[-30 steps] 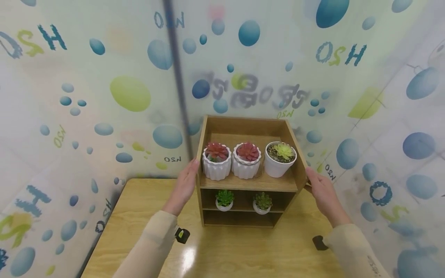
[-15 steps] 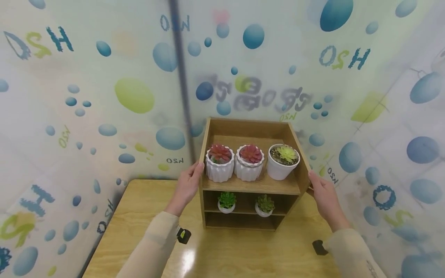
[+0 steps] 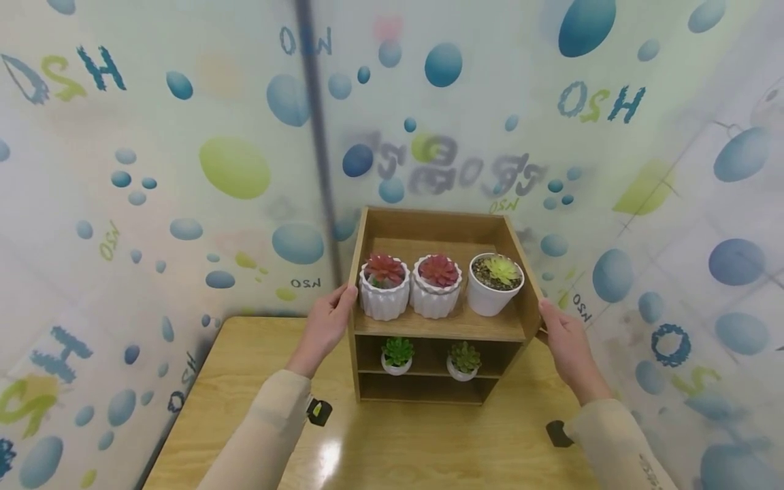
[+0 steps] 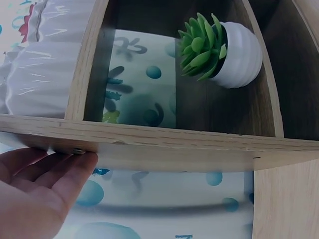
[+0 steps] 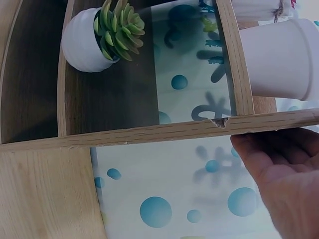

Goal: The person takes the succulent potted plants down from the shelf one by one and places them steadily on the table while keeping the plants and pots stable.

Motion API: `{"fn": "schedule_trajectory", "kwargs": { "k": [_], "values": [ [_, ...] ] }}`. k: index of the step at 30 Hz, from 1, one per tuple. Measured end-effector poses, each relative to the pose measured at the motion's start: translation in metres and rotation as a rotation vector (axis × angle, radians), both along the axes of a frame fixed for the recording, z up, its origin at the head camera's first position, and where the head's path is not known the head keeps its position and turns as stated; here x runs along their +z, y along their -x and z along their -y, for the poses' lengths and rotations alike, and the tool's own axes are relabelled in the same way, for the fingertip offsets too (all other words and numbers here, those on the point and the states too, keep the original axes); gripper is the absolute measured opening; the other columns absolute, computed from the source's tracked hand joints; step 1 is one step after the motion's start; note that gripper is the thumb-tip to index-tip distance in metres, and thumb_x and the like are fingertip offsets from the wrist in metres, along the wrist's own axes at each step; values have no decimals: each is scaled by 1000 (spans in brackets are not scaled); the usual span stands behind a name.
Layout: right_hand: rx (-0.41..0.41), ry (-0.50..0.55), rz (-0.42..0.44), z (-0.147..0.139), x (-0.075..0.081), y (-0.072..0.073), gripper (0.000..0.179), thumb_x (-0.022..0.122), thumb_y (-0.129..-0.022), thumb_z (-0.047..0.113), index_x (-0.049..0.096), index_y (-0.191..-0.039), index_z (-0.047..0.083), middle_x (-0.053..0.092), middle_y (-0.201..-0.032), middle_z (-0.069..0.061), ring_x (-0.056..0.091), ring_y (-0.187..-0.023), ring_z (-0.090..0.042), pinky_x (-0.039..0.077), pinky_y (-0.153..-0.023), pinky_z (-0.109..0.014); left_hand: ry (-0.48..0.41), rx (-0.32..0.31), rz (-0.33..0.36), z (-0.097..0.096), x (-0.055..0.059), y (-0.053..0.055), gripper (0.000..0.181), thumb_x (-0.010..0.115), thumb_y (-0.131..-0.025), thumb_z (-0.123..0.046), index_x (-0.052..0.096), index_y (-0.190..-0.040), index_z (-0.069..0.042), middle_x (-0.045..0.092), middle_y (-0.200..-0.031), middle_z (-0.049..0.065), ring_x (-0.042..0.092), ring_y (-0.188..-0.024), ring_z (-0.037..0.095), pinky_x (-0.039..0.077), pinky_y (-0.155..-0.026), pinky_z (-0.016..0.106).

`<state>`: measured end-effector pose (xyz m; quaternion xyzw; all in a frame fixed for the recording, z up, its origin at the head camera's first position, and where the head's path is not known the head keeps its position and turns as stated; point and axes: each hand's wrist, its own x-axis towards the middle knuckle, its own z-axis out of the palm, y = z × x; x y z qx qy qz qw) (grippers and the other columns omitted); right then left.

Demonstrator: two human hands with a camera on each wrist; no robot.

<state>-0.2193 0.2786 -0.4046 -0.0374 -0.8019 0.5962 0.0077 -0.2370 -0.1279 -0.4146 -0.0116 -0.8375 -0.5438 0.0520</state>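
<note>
A small wooden shelf stands on the table, my hands at its two outer sides. My left hand touches the left side panel; in the left wrist view its extended fingers lie along that panel. On the opposite panel rests my right hand, fingers reaching along the wood in the right wrist view. Two red succulents in ribbed white pots and a yellow-green one in a smooth white pot occupy the top level. Below sit two small green succulents in white pots.
The light wooden table extends to the left and in front of the shelf. A patterned curtain with blue and green spots hangs close behind and along both sides. A dark vertical pole shows at the curtain.
My left hand's thumb and fingertips have shifted slightly at the side panel. The head view has moved a little; the shelf and the pots keep their places on it.
</note>
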Motion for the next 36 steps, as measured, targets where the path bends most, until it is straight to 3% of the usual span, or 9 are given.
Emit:
{"fn": "schedule_trajectory", "kwargs": {
  "k": [5, 7, 9, 15, 19, 25, 28, 33, 36],
  "values": [
    [-7, -4, 12, 5, 1, -1, 71, 33, -111, 49, 36, -153, -7, 33, -162, -22, 36, -148, -36, 44, -109, -34, 22, 8, 11, 5, 2, -3, 57, 44, -109, -43, 51, -151, -5, 67, -89, 17, 64, -86, 30, 54, -77, 40],
    [-3, -7, 18, 7, 1, -1, 71, 34, -111, 50, 36, -153, -7, 33, -163, -22, 36, -149, -36, 40, -113, -40, 28, 13, 11, 8, 2, -5, 57, 44, -109, -42, 50, -151, -4, 69, -121, 23, 64, -116, 35, 53, -98, 47],
    [5, -9, 24, 8, 0, -1, 72, 34, -110, 50, 35, -154, -7, 31, -164, -22, 34, -150, -36, 38, -115, -45, 30, 20, 4, 10, 2, -7, 55, 44, -110, -40, 51, -150, -3, 65, -134, 23, 59, -126, 35, 48, -106, 50],
    [3, -21, 19, 13, -3, -3, 71, 34, -111, 49, 38, -152, -8, 33, -163, -22, 34, -150, -35, 38, -115, -46, 46, 34, -47, 15, 2, -11, 48, 47, -109, -33, 58, -144, -1, 59, -77, 12, 55, -74, 23, 48, -69, 36],
    [-10, 3, 8, 19, -3, -4, 67, 36, -111, 45, 42, -149, -10, 37, -161, -22, 38, -148, -33, 40, -113, -43, 48, 47, -64, 20, 1, -13, 44, 48, -109, -30, 65, -135, 2, 52, -71, 5, 46, -63, 17, 41, -59, 32],
    [-6, -10, 11, 27, 0, -6, 68, 38, -111, 46, 39, -151, -9, 34, -163, -22, 34, -150, -36, 38, -115, -48, 69, 60, -88, 29, 1, -14, 42, 49, -109, -31, 70, -98, 3, 46, -64, 0, 41, -58, 15, 37, -54, 31],
    [-7, -15, 0, 31, 0, -6, 68, 39, -111, 46, 45, -147, -11, 38, -161, -23, 37, -149, -35, 39, -115, -48, 81, 65, -95, 34, 1, -15, 41, 49, -109, -31, 72, -101, 2, 47, -64, 1, 43, -58, 16, 38, -54, 32],
    [-31, 19, -28, 38, -2, -5, 60, 41, -111, 40, 64, -114, -16, 49, -151, -21, 44, -142, -31, 43, -112, -45, 111, 68, -77, 41, 2, -19, 45, 47, -110, -32, 67, -131, 3, 65, -84, 20, 57, -77, 26, 51, -73, 39],
    [-13, 25, -31, 42, -2, -6, 60, 41, -112, 39, 62, -123, -16, 47, -154, -22, 43, -144, -32, 41, -114, -47, 112, 67, -61, 46, 2, -21, 47, 46, -110, -32, 60, -140, 2, 69, -107, 27, 63, -99, 33, 53, -91, 45]
  ]
}}
